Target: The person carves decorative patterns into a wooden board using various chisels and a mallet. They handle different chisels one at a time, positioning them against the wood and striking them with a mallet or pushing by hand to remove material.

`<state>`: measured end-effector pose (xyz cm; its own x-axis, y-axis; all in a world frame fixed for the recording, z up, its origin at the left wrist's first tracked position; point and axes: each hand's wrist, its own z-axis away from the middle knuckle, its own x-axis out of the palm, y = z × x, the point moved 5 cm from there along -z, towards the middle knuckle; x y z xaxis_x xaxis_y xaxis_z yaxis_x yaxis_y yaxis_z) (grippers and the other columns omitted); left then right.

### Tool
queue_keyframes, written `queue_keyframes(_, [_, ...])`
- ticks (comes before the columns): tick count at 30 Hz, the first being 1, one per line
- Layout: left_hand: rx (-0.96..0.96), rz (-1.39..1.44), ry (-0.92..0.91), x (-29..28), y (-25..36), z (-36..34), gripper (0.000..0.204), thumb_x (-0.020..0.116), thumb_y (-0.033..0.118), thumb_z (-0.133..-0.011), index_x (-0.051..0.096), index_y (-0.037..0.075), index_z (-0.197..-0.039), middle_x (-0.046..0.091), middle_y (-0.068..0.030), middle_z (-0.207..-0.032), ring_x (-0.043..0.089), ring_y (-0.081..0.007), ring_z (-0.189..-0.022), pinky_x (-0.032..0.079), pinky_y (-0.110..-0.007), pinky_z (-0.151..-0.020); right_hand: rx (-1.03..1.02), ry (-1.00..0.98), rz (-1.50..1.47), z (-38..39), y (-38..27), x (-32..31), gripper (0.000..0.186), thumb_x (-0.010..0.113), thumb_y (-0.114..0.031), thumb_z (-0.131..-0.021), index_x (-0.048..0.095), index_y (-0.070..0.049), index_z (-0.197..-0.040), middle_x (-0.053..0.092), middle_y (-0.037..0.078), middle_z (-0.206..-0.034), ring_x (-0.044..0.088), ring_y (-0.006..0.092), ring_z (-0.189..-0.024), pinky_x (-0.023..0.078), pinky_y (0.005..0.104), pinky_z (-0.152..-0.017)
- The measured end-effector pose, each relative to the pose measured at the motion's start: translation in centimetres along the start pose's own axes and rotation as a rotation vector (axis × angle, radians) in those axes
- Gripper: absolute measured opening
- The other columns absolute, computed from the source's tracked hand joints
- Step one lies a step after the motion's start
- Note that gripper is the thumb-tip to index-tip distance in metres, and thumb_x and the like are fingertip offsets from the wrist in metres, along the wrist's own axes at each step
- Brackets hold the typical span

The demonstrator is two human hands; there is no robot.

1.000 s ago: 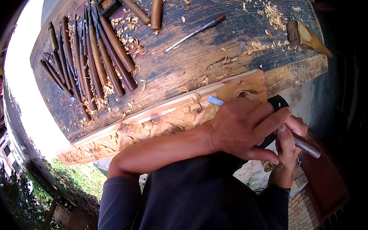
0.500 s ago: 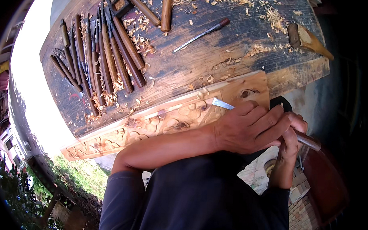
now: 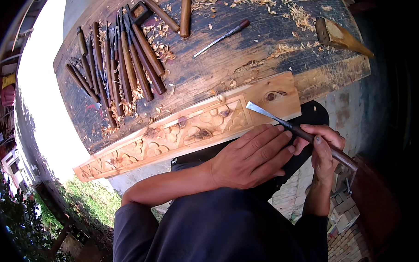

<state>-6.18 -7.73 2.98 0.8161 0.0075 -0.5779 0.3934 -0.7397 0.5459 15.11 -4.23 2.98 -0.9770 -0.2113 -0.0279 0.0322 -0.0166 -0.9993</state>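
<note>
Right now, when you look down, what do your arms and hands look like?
The left sleeve and right sleeve are dark navy and plain, ending around the elbows. Below them, it's all bare. The left hand and right hand wear no gloves, and I can't see any rings, watch or bracelet.

A woodcarving workshop beside sunlit greenery [image 3: 85,198]
Beyond the left hand [image 3: 252,158], a carved board [image 3: 172,135] lies along a bench [image 3: 192,86] strewn with chisels [image 3: 124,77] and shavings [image 3: 162,52].
</note>
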Motion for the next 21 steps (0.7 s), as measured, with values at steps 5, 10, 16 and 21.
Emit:
queue_keyframes(5, [-0.083,0.18,0.003,2.5,-2.3,-4.8,0.076,0.075,0.053,-0.095,0.062,-0.003,-0.144,0.071,-0.0151,-0.114,0.072,-0.0311,-0.095,0.059,-0.041,-0.079,-0.034,-0.018,0.109,-1.3,0.1,-0.2,0.027,0.065,-0.013,-0.1,0.075,0.01,-0.109,0.077,0.014,-0.083,0.072,0.0194,-0.069,0.056,0.0315,-0.068])
queue_keyframes(10, [-0.069,0.193,-0.007,4.2,-4.2,-5.8,0.087,0.077,0.062,-0.089,0.06,0.001,-0.149,0.06,-0.0045,-0.086,0.062,-0.0231,-0.067,0.05,-0.036,-0.06,0.022,-0.029,0.235,-2.7,-0.4,-1.0,0.025,0.068,-0.014,-0.094,0.076,0.009,-0.099,0.076,0.012,-0.077,0.071,0.0186,-0.065,0.054,0.0308,-0.064])
queue_keyframes(16, [-0.107,0.263,0.027,4.9,-4.8,-5.4,0.09,0.077,0.066,-0.086,0.062,0.004,-0.148,0.057,-0.0002,-0.081,0.061,-0.0201,-0.065,0.05,-0.035,-0.057,-0.024,-0.088,0.228,-3.4,-0.2,-1.2,0.021,0.07,-0.012,-0.093,0.076,0.007,-0.099,0.076,0.012,-0.077,0.072,0.0193,-0.066,0.053,0.0319,-0.064])
queue_keyframes(21, [-0.087,0.294,0.052,4.6,-5.2,-5.8,0.089,0.079,0.065,-0.085,0.062,0.003,-0.147,0.057,0.0009,-0.08,0.061,-0.0198,-0.064,0.051,-0.034,-0.057,-0.033,-0.083,0.269,-3.9,-0.5,-1.4,0.02,0.07,-0.01,-0.092,0.076,0.007,-0.099,0.076,0.012,-0.077,0.072,0.0193,-0.067,0.053,0.0319,-0.065])
